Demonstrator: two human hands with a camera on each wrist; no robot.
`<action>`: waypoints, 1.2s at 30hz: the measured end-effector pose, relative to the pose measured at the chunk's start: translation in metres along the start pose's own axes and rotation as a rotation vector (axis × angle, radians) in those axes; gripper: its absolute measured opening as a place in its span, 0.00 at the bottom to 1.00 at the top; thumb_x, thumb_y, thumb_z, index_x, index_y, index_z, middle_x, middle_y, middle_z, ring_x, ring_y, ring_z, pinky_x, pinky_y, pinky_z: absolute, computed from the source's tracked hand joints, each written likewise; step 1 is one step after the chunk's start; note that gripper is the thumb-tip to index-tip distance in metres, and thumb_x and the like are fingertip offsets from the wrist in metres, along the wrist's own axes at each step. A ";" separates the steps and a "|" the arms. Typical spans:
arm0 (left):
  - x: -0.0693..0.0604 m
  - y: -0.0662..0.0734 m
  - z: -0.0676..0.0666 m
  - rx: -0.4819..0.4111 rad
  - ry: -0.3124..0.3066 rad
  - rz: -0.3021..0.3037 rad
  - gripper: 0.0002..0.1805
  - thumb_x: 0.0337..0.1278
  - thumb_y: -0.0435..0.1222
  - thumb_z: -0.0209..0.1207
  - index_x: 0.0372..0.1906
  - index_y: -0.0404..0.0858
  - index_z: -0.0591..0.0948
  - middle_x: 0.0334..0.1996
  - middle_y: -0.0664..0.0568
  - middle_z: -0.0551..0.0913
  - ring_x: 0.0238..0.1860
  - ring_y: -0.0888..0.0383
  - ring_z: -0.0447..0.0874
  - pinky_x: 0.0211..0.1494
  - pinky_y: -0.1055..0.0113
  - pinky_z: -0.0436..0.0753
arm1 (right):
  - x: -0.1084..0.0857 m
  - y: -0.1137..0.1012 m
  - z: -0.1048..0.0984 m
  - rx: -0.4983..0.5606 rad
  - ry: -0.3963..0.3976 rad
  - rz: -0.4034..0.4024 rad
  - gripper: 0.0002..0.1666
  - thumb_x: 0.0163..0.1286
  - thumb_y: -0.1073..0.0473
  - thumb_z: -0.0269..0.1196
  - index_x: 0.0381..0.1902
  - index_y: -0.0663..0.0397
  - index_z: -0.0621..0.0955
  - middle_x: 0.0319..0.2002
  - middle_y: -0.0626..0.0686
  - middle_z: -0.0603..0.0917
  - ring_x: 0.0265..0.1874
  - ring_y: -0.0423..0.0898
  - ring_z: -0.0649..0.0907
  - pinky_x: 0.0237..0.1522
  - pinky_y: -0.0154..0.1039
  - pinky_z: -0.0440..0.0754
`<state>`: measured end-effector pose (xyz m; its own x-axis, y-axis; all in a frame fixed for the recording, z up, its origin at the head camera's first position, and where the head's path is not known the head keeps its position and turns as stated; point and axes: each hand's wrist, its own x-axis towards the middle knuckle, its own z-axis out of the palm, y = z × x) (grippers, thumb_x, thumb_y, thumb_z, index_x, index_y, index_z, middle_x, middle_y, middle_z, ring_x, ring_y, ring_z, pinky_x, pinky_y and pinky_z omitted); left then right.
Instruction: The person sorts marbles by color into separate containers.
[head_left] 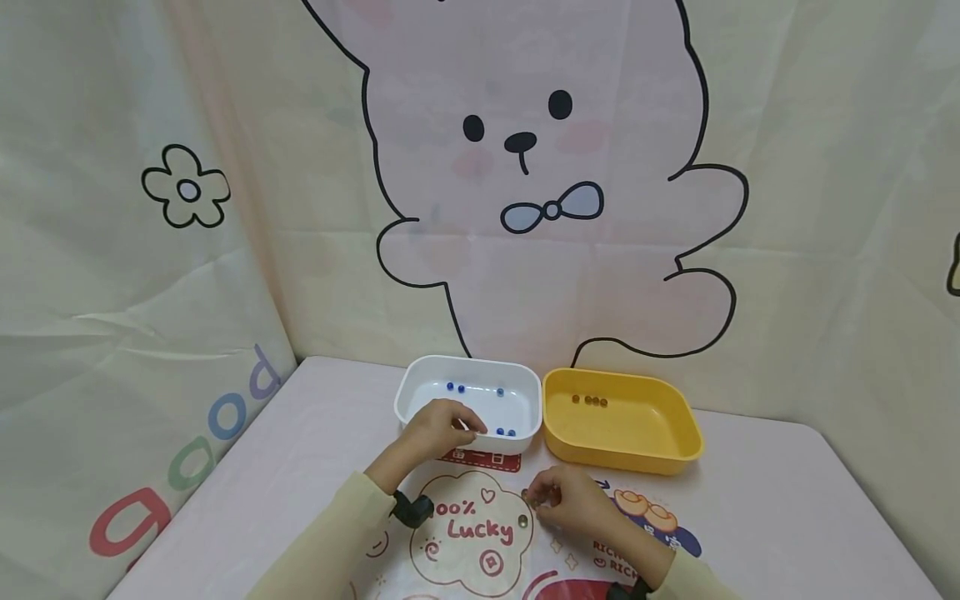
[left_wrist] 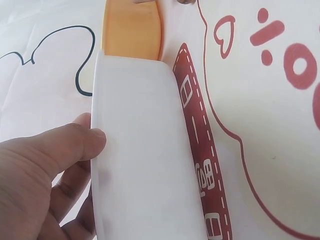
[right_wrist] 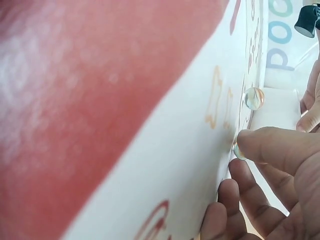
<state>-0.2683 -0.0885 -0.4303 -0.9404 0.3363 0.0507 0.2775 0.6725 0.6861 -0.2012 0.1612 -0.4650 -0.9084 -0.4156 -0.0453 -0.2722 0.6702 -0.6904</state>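
Observation:
My left hand (head_left: 441,429) is at the front rim of the white tray (head_left: 530,417), with its thumb lapping over the edge and its fingers on the inner side. Several blue marbles (head_left: 500,392) lie in that tray. To the right, just in front of the yellow tray (head_left: 622,454), my right hand (head_left: 573,500) pinches a clear marble (right_wrist: 239,151) between thumb and index finger, low over the printed mat. A second clear marble (right_wrist: 254,98) with a coloured swirl rests on the mat nearby. Several brown marbles (head_left: 589,401) sit inside the yellow tray.
The trays stand side by side at the back of the table (head_left: 780,500), close to a hanging cloth (head_left: 810,292) with a bear drawing. Another cloth panel (head_left: 112,292) borders the left side. A printed mat (head_left: 472,575) lies under both hands.

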 end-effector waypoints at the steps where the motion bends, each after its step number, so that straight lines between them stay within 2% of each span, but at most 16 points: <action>1: 0.000 0.000 0.000 0.001 -0.001 0.002 0.07 0.55 0.37 0.64 0.34 0.53 0.88 0.34 0.62 0.85 0.34 0.59 0.75 0.31 0.68 0.77 | 0.000 0.000 0.000 -0.003 0.001 -0.001 0.10 0.51 0.65 0.70 0.31 0.45 0.84 0.28 0.41 0.81 0.26 0.39 0.74 0.29 0.30 0.74; 16: 0.001 0.000 -0.001 0.014 -0.004 0.021 0.07 0.55 0.36 0.64 0.34 0.53 0.88 0.33 0.62 0.85 0.34 0.60 0.75 0.32 0.68 0.77 | 0.001 0.000 0.000 -0.049 0.023 0.003 0.11 0.51 0.67 0.69 0.30 0.45 0.84 0.26 0.40 0.80 0.27 0.38 0.74 0.30 0.30 0.73; 23: -0.001 0.001 -0.001 0.008 -0.006 0.019 0.07 0.55 0.36 0.64 0.35 0.52 0.88 0.33 0.62 0.85 0.34 0.60 0.75 0.32 0.68 0.76 | 0.000 -0.001 -0.001 -0.017 0.023 0.020 0.10 0.52 0.66 0.69 0.30 0.44 0.84 0.26 0.41 0.79 0.27 0.38 0.74 0.30 0.30 0.74; 30: 0.000 0.001 -0.001 -0.002 -0.005 -0.001 0.07 0.55 0.36 0.64 0.34 0.53 0.88 0.33 0.61 0.84 0.34 0.59 0.75 0.30 0.67 0.77 | 0.000 -0.004 -0.009 -0.009 0.047 0.003 0.08 0.54 0.64 0.68 0.32 0.45 0.84 0.29 0.41 0.80 0.29 0.38 0.75 0.31 0.31 0.73; 36: 0.000 0.001 -0.001 -0.006 -0.011 -0.001 0.06 0.55 0.36 0.64 0.33 0.53 0.88 0.33 0.61 0.84 0.33 0.59 0.75 0.29 0.66 0.77 | -0.002 -0.008 -0.023 0.015 0.063 -0.024 0.06 0.58 0.63 0.67 0.35 0.50 0.84 0.30 0.43 0.80 0.29 0.41 0.76 0.29 0.31 0.74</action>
<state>-0.2682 -0.0884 -0.4285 -0.9386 0.3426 0.0419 0.2750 0.6689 0.6906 -0.2048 0.1703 -0.4428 -0.9202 -0.3911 0.0167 -0.2895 0.6513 -0.7015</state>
